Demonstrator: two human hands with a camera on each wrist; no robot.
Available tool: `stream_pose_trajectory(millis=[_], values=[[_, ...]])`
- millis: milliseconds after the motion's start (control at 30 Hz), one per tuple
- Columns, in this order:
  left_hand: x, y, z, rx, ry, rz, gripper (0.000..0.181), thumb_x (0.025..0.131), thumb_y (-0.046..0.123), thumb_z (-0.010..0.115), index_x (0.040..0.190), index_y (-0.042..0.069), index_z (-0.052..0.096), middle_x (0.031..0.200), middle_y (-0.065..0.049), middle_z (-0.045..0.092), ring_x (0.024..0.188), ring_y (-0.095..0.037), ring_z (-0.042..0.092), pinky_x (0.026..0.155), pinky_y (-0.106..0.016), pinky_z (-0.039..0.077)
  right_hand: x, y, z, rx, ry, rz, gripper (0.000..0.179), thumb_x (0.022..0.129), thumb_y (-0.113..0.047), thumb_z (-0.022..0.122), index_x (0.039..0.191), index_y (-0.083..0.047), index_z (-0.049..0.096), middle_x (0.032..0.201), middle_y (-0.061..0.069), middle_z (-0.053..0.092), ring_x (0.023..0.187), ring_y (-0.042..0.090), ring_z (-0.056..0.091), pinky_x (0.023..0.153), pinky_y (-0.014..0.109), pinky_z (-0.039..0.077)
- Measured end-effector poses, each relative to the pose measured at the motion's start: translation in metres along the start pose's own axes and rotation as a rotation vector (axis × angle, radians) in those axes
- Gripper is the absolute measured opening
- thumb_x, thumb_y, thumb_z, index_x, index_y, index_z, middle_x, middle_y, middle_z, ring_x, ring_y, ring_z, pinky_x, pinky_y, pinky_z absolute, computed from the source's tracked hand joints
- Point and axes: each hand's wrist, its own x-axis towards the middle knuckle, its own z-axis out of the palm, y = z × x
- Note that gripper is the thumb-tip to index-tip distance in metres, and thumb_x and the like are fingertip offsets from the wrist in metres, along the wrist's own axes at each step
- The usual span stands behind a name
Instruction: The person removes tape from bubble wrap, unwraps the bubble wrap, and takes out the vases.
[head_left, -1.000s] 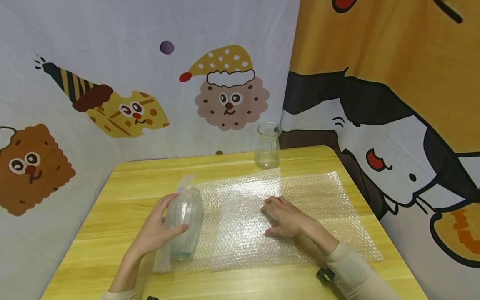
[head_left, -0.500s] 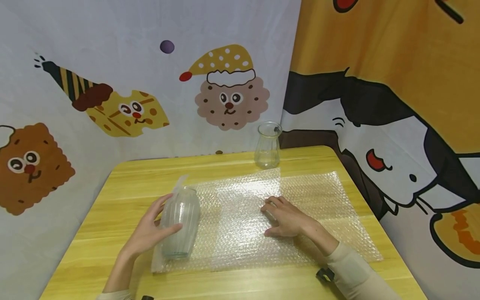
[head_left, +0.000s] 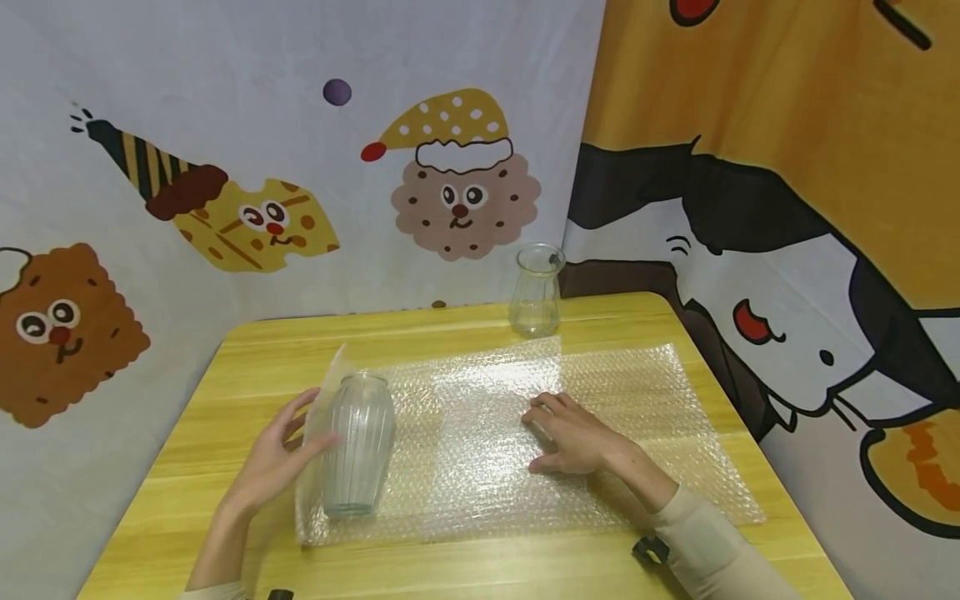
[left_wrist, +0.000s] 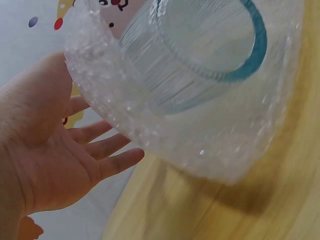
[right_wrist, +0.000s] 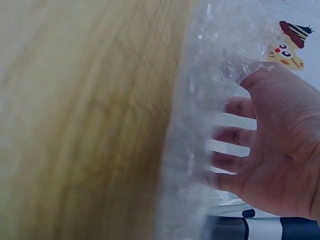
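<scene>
A ribbed clear glass vase (head_left: 358, 446) lies on its side on a sheet of bubble wrap (head_left: 487, 467), near the sheet's left end. That end stands raised along the vase. My left hand (head_left: 270, 462) touches the raised wrap from outside, fingers spread and fairly straight; in the left wrist view the vase's round bluish glass end (left_wrist: 255, 55) faces the camera. My right hand (head_left: 573, 435) rests on the middle of the sheet. In the right wrist view, its loosely straight fingers (right_wrist: 237, 135) meet the wrap, which blurs their tips.
A second clear glass vase (head_left: 536, 300) stands upright at the back of the yellow wooden table (head_left: 420, 575), just beyond the sheet. Behind the table hangs a white cloth with cartoon prints (head_left: 262, 50). An orange cartoon cloth (head_left: 825, 100) hangs on the right.
My left hand has drawn back to the left, away from the vase, and the wrap flap has opened leftward with it. The vase has shifted slightly left. My right hand has stayed put.
</scene>
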Motion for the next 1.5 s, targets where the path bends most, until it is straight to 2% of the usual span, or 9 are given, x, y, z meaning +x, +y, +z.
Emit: stream_pose_trajectory(millis=[133,300,433,633,733,833,1033,1267,1500], values=[[-0.002,-0.005,-0.009,0.079,0.032,0.008,0.080,0.113,0.033,0.072,0.178,0.012,0.031,0.181,-0.029,0.037,0.158,-0.061,0.047,0.123,-0.066,0.051,0.000,0.001,0.001,0.003,0.000,-0.001,0.076,0.092,-0.047,0.092,0.153,-0.012,0.064,0.168,0.021,0.052,0.152,0.045,0.051,0.126,0.069,0.050],[-0.006,-0.015,-0.021,0.202,0.049,0.057,0.083,0.111,0.029,0.074,0.176,0.000,0.031,0.176,-0.037,0.039,0.152,-0.065,0.048,0.118,-0.076,0.050,-0.001,0.000,0.002,0.008,0.000,-0.001,0.075,0.092,-0.046,0.092,0.152,-0.011,0.064,0.167,0.021,0.052,0.152,0.046,0.051,0.126,0.070,0.050],[-0.008,-0.022,-0.031,0.280,0.032,0.067,0.088,0.108,0.024,0.079,0.175,-0.002,0.029,0.174,-0.039,0.038,0.150,-0.067,0.045,0.114,-0.085,0.046,-0.001,0.000,0.001,0.012,0.001,0.000,0.075,0.092,-0.046,0.092,0.152,-0.011,0.064,0.167,0.021,0.052,0.152,0.046,0.051,0.126,0.070,0.051],[-0.007,-0.030,-0.041,0.346,-0.023,0.021,0.111,0.096,0.018,0.090,0.178,-0.001,0.018,0.176,-0.043,0.029,0.155,-0.072,0.033,0.118,-0.093,0.034,-0.001,0.000,0.001,0.010,0.001,-0.001,0.076,0.092,-0.047,0.092,0.153,-0.012,0.064,0.168,0.020,0.051,0.151,0.045,0.051,0.125,0.069,0.051],[-0.007,-0.035,-0.040,0.376,-0.031,0.025,0.114,0.091,0.013,0.093,0.177,-0.001,0.021,0.174,-0.044,0.028,0.151,-0.072,0.037,0.116,-0.093,0.036,0.000,0.001,0.001,0.004,0.002,-0.005,0.076,0.092,-0.048,0.092,0.152,-0.012,0.064,0.168,0.020,0.052,0.151,0.045,0.052,0.125,0.069,0.051],[-0.007,-0.039,-0.036,0.417,-0.032,0.053,0.107,0.087,0.013,0.095,0.173,-0.003,0.033,0.173,-0.044,0.029,0.149,-0.073,0.038,0.113,-0.094,0.038,0.001,0.001,0.001,0.004,0.000,-0.004,0.076,0.092,-0.048,0.092,0.152,-0.012,0.064,0.168,0.020,0.052,0.151,0.045,0.052,0.125,0.070,0.051],[-0.007,-0.045,-0.024,0.474,-0.071,0.109,0.086,0.090,0.033,0.094,0.158,-0.005,0.057,0.172,-0.044,0.035,0.156,-0.076,0.025,0.121,-0.095,0.023,0.000,0.001,0.001,0.006,-0.002,0.001,0.076,0.091,-0.048,0.092,0.153,-0.012,0.064,0.168,0.020,0.052,0.151,0.046,0.052,0.126,0.070,0.051],[-0.008,-0.046,-0.018,0.469,-0.115,0.091,0.084,0.091,0.041,0.093,0.156,-0.002,0.061,0.170,-0.045,0.040,0.157,-0.077,0.024,0.119,-0.096,0.022,0.001,0.002,0.002,-0.004,0.002,-0.010,0.076,0.091,-0.049,0.092,0.152,-0.012,0.065,0.167,0.020,0.052,0.150,0.045,0.052,0.124,0.069,0.052],[-0.008,-0.050,-0.020,0.464,-0.110,0.085,0.082,0.094,0.042,0.090,0.158,-0.001,0.060,0.171,-0.042,0.040,0.157,-0.075,0.027,0.119,-0.095,0.023,0.001,0.002,0.001,-0.001,-0.001,-0.004,0.076,0.092,-0.048,0.092,0.153,-0.012,0.064,0.168,0.021,0.051,0.152,0.045,0.051,0.126,0.069,0.050]])
